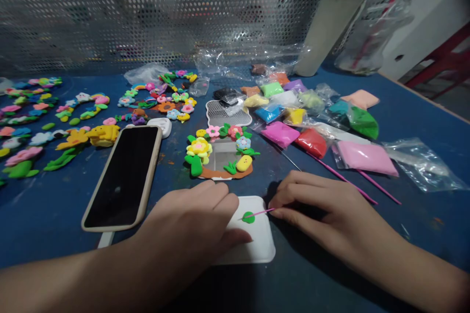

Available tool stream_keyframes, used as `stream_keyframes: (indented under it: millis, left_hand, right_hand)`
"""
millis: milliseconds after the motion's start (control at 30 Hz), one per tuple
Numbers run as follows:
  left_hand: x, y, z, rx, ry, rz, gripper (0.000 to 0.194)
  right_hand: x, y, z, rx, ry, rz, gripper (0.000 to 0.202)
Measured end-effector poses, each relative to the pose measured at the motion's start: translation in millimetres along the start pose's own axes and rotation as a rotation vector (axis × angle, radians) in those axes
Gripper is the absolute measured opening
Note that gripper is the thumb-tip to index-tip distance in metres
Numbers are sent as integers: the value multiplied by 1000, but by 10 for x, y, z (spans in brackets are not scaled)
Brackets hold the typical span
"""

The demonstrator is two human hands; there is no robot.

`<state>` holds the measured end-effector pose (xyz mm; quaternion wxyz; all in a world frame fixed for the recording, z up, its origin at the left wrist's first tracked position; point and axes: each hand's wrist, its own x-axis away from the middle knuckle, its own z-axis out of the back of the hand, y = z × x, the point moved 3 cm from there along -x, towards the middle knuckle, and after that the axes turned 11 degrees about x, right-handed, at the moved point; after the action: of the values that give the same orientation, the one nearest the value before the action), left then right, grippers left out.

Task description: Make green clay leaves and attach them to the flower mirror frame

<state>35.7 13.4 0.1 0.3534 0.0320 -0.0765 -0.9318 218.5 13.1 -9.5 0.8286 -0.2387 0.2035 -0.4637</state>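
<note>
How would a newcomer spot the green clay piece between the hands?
From the beige-cased black phone, go right to the flat white board, partly under the left hand. On it lies a small, roundish green clay piece, crossed by a thin pink stick in the right hand. Unlike the green leaves around the flower-rimmed mirror, it is the board's only visible clay.

Clay: small, flattened, bright-green clay piece [248,217], roughly rounded, lying on the board's right half
Stick: thin, straight pink stick [263,212], slanted low across the clay; contact depth unclear
Board: smooth white rounded-corner board [259,247], flat on the blue surface, left part hidden
</note>
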Motion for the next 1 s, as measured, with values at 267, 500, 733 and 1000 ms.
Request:
stream_keyframes:
  millis: [267, 500, 733, 1000]
  left_hand:
    - [-14, -22, -21, 61, -9, 1, 31]
    - [3, -9, -22, 11, 7, -7, 26]
    - [-15, -21, -34, 28, 30, -17, 25]
    - [-21, 10, -11, 32, 23, -24, 29]
  right_hand:
    - [-6, -11, -13, 39, -22, 13, 16]
    - [-9, -12, -1, 18, -11, 4, 15]
    - [2, -10, -10, 17, -32, 2, 14]
    - [-10, -15, -19, 29, -38, -1, 15]
